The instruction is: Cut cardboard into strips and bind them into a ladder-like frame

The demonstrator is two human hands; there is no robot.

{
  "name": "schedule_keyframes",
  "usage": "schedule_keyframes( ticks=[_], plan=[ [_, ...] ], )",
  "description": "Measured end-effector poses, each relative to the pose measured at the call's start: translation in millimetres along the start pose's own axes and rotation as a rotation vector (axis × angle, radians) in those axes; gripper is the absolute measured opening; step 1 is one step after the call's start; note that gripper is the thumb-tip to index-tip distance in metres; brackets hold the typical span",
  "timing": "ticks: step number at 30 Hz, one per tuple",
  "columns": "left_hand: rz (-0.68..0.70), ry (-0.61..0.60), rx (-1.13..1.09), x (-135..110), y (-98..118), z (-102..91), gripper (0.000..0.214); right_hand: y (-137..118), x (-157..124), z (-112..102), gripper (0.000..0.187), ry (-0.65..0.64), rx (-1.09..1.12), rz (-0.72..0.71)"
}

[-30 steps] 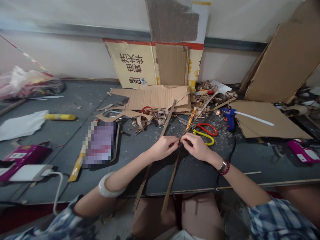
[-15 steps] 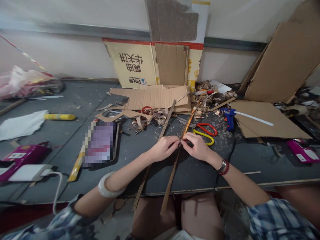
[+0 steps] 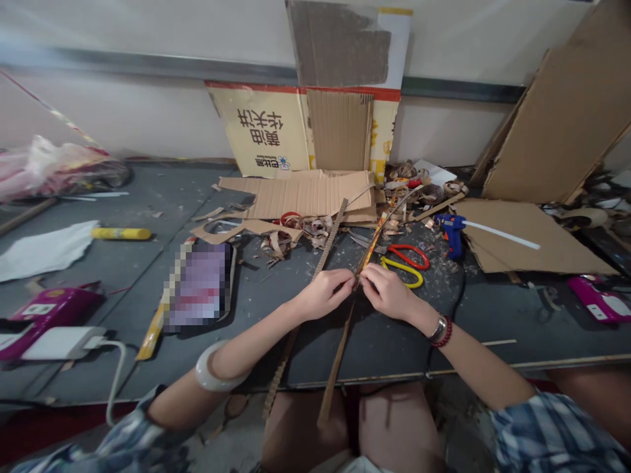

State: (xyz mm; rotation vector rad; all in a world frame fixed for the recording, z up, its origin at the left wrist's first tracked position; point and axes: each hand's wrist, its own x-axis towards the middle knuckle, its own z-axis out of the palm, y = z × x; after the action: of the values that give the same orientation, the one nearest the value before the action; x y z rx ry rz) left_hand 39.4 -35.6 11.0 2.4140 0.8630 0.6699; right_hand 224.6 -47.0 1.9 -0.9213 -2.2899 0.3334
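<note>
My left hand (image 3: 326, 293) and my right hand (image 3: 387, 292) meet over the table near its front edge, fingertips nearly touching. Both pinch a long, narrow cardboard strip (image 3: 340, 355), which runs from above my lap up past my fingers and bends off to the far right. Under my left wrist lies a corrugated cardboard strip (image 3: 329, 243), reaching over the front edge. Just beyond my right hand are scissors (image 3: 405, 270) with one red and one yellow handle loop. The exact spot between my fingertips is too small to make out.
A blue glue gun (image 3: 451, 233) with a white glue stick rests at right by a flat cardboard sheet (image 3: 522, 243). Cardboard scraps (image 3: 296, 197) and curled paper peelings lie behind my hands. At left are a phone (image 3: 200, 289), a yellow tube (image 3: 121, 234) and a white charger (image 3: 62, 343).
My hands stay in almost the same place on the strip, with only slight finger movement at the pinch. The whole view has shifted a little.
</note>
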Motion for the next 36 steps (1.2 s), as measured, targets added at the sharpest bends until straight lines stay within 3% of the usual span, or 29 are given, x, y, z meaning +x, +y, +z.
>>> schedule_keyframes(
  ticks=[10,21,36],
  plan=[
    [0.002,-0.004,-0.017,-1.0,1.8,-0.2,0.028,-1.8,-1.8,-4.4,0.007,0.035,-0.013,0.012],
    [-0.091,0.037,-0.034,0.8,0.0,-0.3,0.027,-1.1,-0.8,-1.1,0.015,0.085,-0.045,-0.051],
    [-0.064,0.044,-0.119,1.6,-5.8,2.6,0.025,-1.0,-0.4,-3.1,0.014,0.137,0.013,-0.038]
  ],
)
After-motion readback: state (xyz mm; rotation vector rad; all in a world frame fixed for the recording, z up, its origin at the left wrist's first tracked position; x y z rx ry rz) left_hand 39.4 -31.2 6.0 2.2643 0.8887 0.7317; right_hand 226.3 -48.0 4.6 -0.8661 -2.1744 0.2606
